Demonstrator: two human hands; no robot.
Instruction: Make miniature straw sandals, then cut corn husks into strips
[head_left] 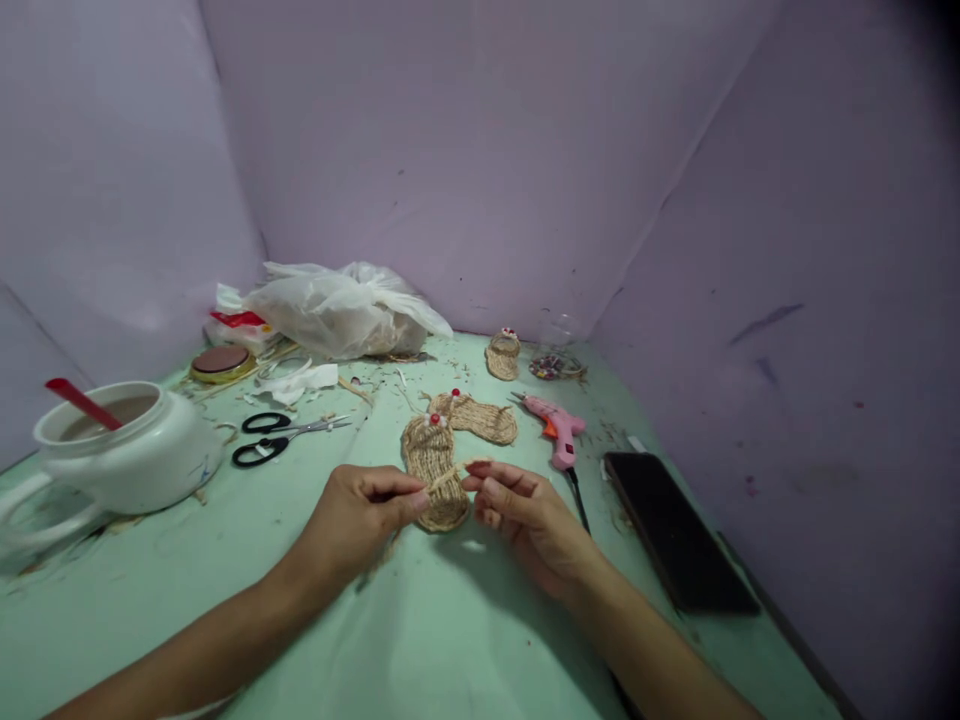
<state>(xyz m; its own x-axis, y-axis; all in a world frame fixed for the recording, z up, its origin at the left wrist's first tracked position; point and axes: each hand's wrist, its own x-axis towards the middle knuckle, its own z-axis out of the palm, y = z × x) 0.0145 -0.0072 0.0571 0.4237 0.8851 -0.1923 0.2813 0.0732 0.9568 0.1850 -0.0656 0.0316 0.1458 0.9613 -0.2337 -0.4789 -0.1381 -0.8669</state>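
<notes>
Between my two hands runs a short pale strip of fibre, held above a small woven slipper. My left hand pinches one end between thumb and fingers. At the other end, the thumb and fingers of my right hand are closed on the strip. The slipper under it lies on the table and carries a red bead with white ones around it. A second woven slipper with a red bead lies just behind, partly covered by the first.
Right of the slippers lie a pink glue gun and a black phone. Black-handled scissors and a white pot are at left. Behind are a plastic bag, a tiny woven shoe and beads.
</notes>
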